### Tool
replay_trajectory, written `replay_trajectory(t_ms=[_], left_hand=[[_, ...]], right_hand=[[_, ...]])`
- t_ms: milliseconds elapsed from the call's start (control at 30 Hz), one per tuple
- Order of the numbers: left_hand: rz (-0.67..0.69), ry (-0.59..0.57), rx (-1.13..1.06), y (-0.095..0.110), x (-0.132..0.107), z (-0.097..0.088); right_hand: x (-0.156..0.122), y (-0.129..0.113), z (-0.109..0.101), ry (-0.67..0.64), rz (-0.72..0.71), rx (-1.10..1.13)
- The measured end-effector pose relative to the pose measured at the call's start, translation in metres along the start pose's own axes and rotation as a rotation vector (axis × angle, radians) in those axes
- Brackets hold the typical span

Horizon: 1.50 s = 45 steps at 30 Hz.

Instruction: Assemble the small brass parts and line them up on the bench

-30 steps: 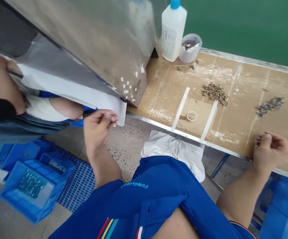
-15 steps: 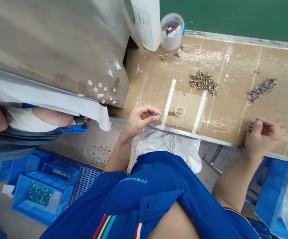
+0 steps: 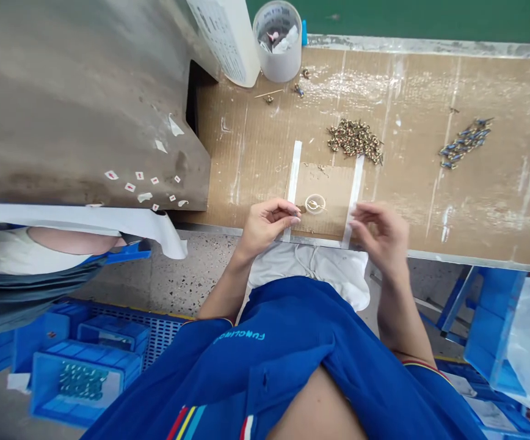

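Note:
My left hand (image 3: 272, 226) is closed in a pinch at the left white tape strip (image 3: 294, 168). A tiny metal piece (image 3: 298, 212) shows at its fingertips, mostly covered by them. My right hand (image 3: 381, 235) is over the right tape strip (image 3: 355, 189), thumb and fingers bent towards the left hand. Motion smears its fingertips, so I cannot tell whether they hold anything. Between the hands sits a small round clear dish (image 3: 315, 204) with a thin gold-coloured piece (image 3: 313, 205) in it, on a taped cardboard patch (image 3: 331, 229).
A heap of small brass-coloured parts (image 3: 355, 139) lies behind the patch. Farther right is a group of blue-and-metal parts (image 3: 465, 143). A tub with scraps (image 3: 278, 61) and a white bottle (image 3: 232, 46) stand at the back left, beside a metal housing (image 3: 86, 110).
My right hand has swung left from the far right of the table edge to beside the dish. My left hand keeps its pinch near the left tape. The view has shifted slightly.

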<state>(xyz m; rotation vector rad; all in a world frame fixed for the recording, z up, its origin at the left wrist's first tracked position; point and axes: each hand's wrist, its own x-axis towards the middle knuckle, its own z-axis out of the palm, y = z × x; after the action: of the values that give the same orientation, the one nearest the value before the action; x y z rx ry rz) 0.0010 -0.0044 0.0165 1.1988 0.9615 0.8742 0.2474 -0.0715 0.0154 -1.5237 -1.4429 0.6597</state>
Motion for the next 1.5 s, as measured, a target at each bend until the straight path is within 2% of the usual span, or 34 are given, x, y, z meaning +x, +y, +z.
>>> replay_trajectory(t_ms=[67,167,367,533,767,1033,1133,1333,1500], left_hand=[[0.005,-0.021,0.014,-0.002,-0.002,0.003],[0.052,-0.059,0.089,-0.005,-0.003,0.007],[0.243,-0.125,0.266,-0.011,0.0,0.009],[0.271,-0.147,0.298,-0.014,0.0,0.003],[0.281,-0.158,0.337,-0.011,0.001,0.003],[0.31,-0.137,0.379,-0.013,0.0,0.006],[0.319,-0.133,0.399,-0.015,0.0,0.007],[0.287,-0.141,0.409,-0.016,0.0,0.007],[0.335,-0.14,0.424,-0.016,-0.002,0.007]], right_hand=[[0.006,-0.005,0.022,-0.101,-0.09,0.028],[0.018,-0.006,0.04,-0.088,-0.158,-0.004],[0.035,-0.014,0.049,-0.071,-0.272,-0.123],[0.04,-0.023,0.047,-0.071,-0.316,-0.192],[0.041,-0.024,0.04,-0.147,-0.227,-0.12],[0.022,-0.038,0.036,-0.038,-0.057,0.093],[0.013,-0.041,0.035,-0.047,-0.054,0.124],[0.01,-0.039,0.037,-0.031,-0.075,0.041],[0.01,-0.036,0.039,-0.03,-0.102,0.019]])
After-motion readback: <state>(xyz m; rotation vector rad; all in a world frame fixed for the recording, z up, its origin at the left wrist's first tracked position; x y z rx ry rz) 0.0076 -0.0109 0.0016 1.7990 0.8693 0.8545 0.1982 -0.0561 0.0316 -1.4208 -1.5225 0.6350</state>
